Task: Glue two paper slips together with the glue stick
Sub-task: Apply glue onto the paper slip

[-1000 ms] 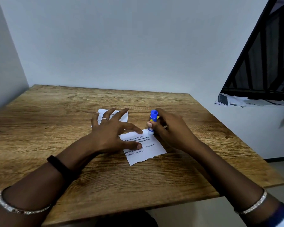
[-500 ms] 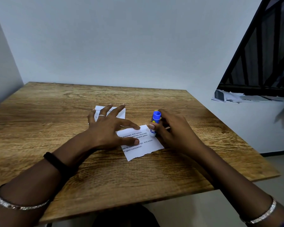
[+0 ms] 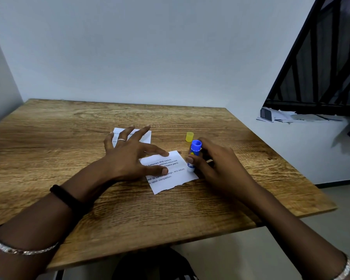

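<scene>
Most likely a plain indoor corner of a home or small office, used as a desk spot. Tucked between two pale painted walls [image 3: 170, 57], with a square wood-grain counter [image 3: 190, 209] pushed up against them. To the right, slanted black metal bars [image 3: 321, 67], like a stair railing, above a low white wall [image 3: 291, 148]. On top of that, loose papers [image 3: 311, 117] and a dark booklet [image 3: 266, 115]. Past the counter's right edge, pale floor [image 3: 341, 209] with a dark skirting strip [image 3: 337, 183] at the wall's foot. Under the near edge, something dark and rounded [image 3: 156, 265], too hidden to name.
</scene>
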